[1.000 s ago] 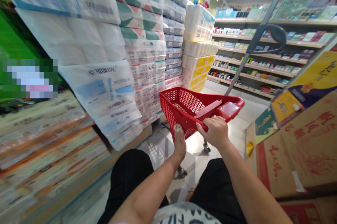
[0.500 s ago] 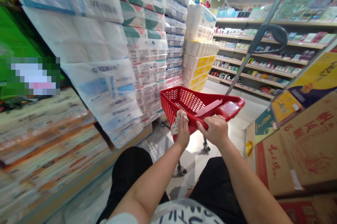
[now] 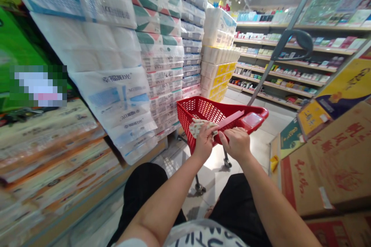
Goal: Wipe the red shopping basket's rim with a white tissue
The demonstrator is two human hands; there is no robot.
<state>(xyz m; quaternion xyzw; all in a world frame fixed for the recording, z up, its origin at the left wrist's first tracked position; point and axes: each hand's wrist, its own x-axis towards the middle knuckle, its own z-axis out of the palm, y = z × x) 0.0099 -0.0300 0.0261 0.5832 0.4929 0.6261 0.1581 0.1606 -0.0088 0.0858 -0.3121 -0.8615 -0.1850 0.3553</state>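
A red plastic shopping basket on a wheeled frame stands in front of my knees, with a pink flap along its inner side. My left hand is closed on a pale patterned cloth and presses it over the near rim of the basket. Close beside it, my right hand grips the same rim with the fingers over the top and the thumb toward the left hand. A grey pole with a dark handle rises from the cart's right side.
Tall stacks of wrapped tissue packs line the left. Cardboard boxes are piled on the right. Shelves of small goods stand at the back. A cart wheel rests on the tiled floor between my legs.
My left hand has slid right along the rim toward my right hand, its fingers curling, and more of the cloth now shows spread over the rim. My right hand keeps its hold.
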